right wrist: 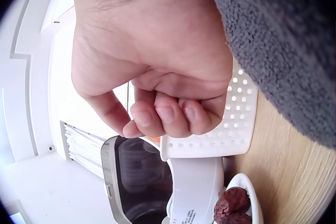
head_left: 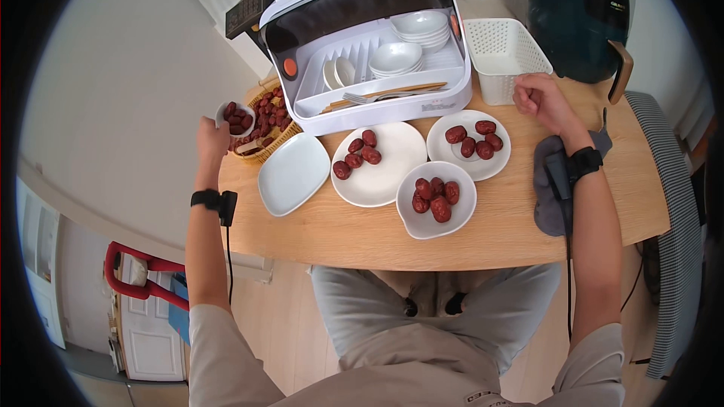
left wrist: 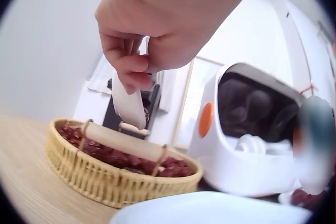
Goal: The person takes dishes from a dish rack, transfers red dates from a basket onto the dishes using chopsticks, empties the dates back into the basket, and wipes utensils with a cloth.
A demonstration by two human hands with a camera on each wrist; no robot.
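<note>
Beige shirt fabric [head_left: 392, 365] fills the bottom of the head frame, below the desk [head_left: 324, 245]. At left, the left hand [head_left: 212, 138] has its fingers closed on the rim of a small white bowl [left wrist: 128, 103] of red dates [head_left: 237, 119], opening towards the head camera, presumably against spilling, near the wicker basket [left wrist: 105, 181]. At upper right, the right hand's [head_left: 546, 102] loosely curled fingers hold nothing, while date-bearing plates [head_left: 385, 185] stand mid-frame, probably spread for easy reach.

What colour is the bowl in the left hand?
White: the bowl shows its outer side best in the left wrist view.
</note>
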